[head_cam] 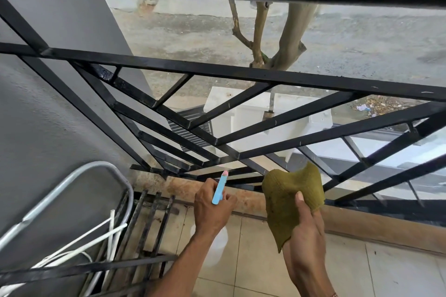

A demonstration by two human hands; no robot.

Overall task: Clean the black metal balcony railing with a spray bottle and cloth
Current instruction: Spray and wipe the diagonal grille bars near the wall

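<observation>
- Left hand (212,207), lower centre of the frame: fingers curled round the neck of a white translucent plastic spray bottle with a light-blue trigger head and pink nozzle tip (220,188). The bottle body hangs below the wrist, mostly hidden.
- Right hand (305,229), lower right of centre: thumb and fingers pinch an olive-green knitted cloth (289,195), which stands up above the hand and drapes loosely down beside it.
- Key relation: the nozzle points up the frame and slightly right, towards the lowest bars of the black painted metal balcony railing (241,75), where several slanted bars converge just beyond the nozzle tip. The trigger head's long axis runs from lower left to upper right.
- The cloth's upper edge overlaps the same cluster of lower bars, just right of the nozzle. Actual contact with the metal cannot be confirmed.
- Judgement: both hands are near that junction; the left is placed to spray it, with the right ready to wipe.
- Surface: the bars are square-section, glossy in places, with small pale marks along several of them.
- Surroundings: beige tiled floor (337,270) beneath; grey rendered wall (48,128) at left; white tubular frame (72,181) at lower left; bare tree trunk (292,38) and street beyond the railing.
</observation>
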